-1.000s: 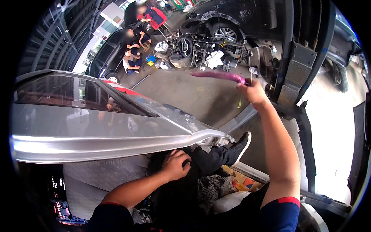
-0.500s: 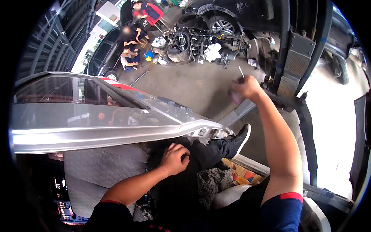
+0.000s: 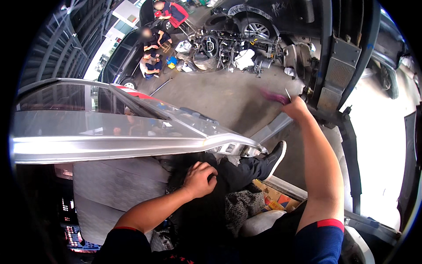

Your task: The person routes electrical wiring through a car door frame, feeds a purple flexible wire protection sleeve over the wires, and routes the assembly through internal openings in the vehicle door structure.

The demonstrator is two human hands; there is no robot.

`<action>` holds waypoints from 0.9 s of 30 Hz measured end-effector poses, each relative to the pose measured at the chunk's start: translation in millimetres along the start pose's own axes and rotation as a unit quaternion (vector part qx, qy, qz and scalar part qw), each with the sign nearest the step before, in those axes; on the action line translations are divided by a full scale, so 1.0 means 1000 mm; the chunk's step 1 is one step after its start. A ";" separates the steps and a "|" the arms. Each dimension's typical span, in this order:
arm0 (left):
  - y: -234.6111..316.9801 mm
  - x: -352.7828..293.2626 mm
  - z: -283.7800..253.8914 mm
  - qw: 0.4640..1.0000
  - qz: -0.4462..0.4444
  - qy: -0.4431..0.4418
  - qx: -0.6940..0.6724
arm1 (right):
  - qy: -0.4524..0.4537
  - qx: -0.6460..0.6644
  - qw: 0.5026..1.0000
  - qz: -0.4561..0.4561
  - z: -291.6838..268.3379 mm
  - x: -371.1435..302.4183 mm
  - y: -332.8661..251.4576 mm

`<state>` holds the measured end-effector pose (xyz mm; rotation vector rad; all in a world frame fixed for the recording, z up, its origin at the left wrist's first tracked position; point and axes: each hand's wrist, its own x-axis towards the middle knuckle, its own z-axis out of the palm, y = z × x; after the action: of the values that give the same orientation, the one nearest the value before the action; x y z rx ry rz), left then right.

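Observation:
My left hand (image 3: 201, 179) rests on my black-clad thigh, its fingers loosely bent and the thumb apart from them; nothing shows in it. Out at the right, over the floor, my right hand (image 3: 297, 109) is closed. A thin white stick (image 3: 288, 93) rises from its fingers, and a purple thing (image 3: 276, 95), smeared by motion, trails off to the left. The kind of this purple thing, and whether the stick belongs to it, cannot be made out. My black shoe (image 3: 276, 158) with a white sole juts out past the silver car door (image 3: 110, 148).
Grey seat cushions (image 3: 118, 185) lie to my left. A steel lift post (image 3: 336, 70) stands at the right. Car parts, among them a tyre (image 3: 204, 61), cover the floor ahead. Several people (image 3: 151, 37) are at the far left near a dark car (image 3: 121, 59).
My right hand has moved slightly right and down, and the purple thing now shows stretched out to its left. My left hand stays on the thigh. The view has shifted a little.

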<state>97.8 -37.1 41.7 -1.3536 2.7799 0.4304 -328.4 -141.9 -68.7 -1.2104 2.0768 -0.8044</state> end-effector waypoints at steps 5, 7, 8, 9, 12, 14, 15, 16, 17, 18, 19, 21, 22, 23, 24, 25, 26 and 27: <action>-0.001 -0.004 0.000 1.000 -0.018 -0.012 0.002 | -0.067 -0.197 0.974 0.088 0.003 -0.014 0.039; -0.001 -0.003 0.000 1.000 -0.024 -0.010 0.003 | -0.061 -0.230 0.964 0.114 0.004 -0.021 0.035; -0.002 -0.003 0.000 0.999 -0.029 -0.016 0.004 | -0.075 -0.243 0.960 0.118 0.006 -0.019 0.029; -0.002 -0.002 0.003 0.999 -0.031 -0.023 0.001 | -0.103 -0.259 0.957 0.076 0.002 -0.017 0.021; -0.005 -0.002 0.002 0.999 -0.038 -0.026 0.003 | -0.105 -0.083 0.989 -0.056 -0.005 -0.012 -0.026; -0.004 -0.010 -0.001 0.999 -0.041 -0.025 0.005 | -0.120 0.087 0.985 -0.084 -0.021 -0.028 -0.061; -0.002 -0.007 -0.001 0.999 -0.037 -0.025 0.007 | -0.118 0.193 0.971 -0.078 -0.027 -0.030 -0.069; -0.001 -0.005 -0.001 0.999 -0.034 -0.025 0.010 | -0.115 0.297 0.945 -0.073 -0.031 -0.030 -0.073; 0.000 -0.006 0.000 0.999 -0.038 -0.031 0.008 | -0.121 0.322 0.931 -0.124 -0.023 -0.024 -0.066; 0.000 -0.007 -0.001 0.999 -0.040 -0.026 0.010 | -0.107 0.319 0.932 -0.135 -0.027 -0.035 -0.076; 0.000 -0.008 -0.001 0.999 -0.037 -0.024 0.011 | -0.099 0.281 0.945 -0.138 -0.029 -0.037 -0.080; 0.002 -0.008 -0.002 0.999 -0.040 -0.027 0.007 | -0.087 0.240 0.957 -0.141 -0.032 -0.037 -0.076; 0.003 -0.008 -0.002 0.999 -0.040 -0.024 0.006 | -0.098 0.171 0.973 -0.118 -0.031 -0.035 -0.065; 0.004 -0.007 -0.002 0.999 -0.034 -0.021 0.005 | -0.108 0.103 0.984 -0.094 -0.030 -0.032 -0.055; 0.006 -0.008 -0.001 0.999 -0.030 -0.021 0.002 | -0.110 0.102 0.984 -0.094 -0.027 -0.030 -0.042; 0.005 -0.008 0.000 0.999 -0.032 -0.021 -0.001 | -0.146 0.024 0.987 -0.063 -0.022 -0.027 -0.033; 0.003 -0.008 0.001 0.999 -0.033 -0.020 -0.002 | -0.181 -0.055 0.981 -0.032 -0.016 -0.026 -0.025; 0.002 -0.008 0.001 0.999 -0.032 -0.018 0.000 | -0.182 -0.055 0.981 -0.033 -0.012 -0.027 -0.023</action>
<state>101.3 -29.7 42.3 -1.4153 2.6993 0.4483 -314.3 -124.3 -38.4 -1.3768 1.8076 -0.4564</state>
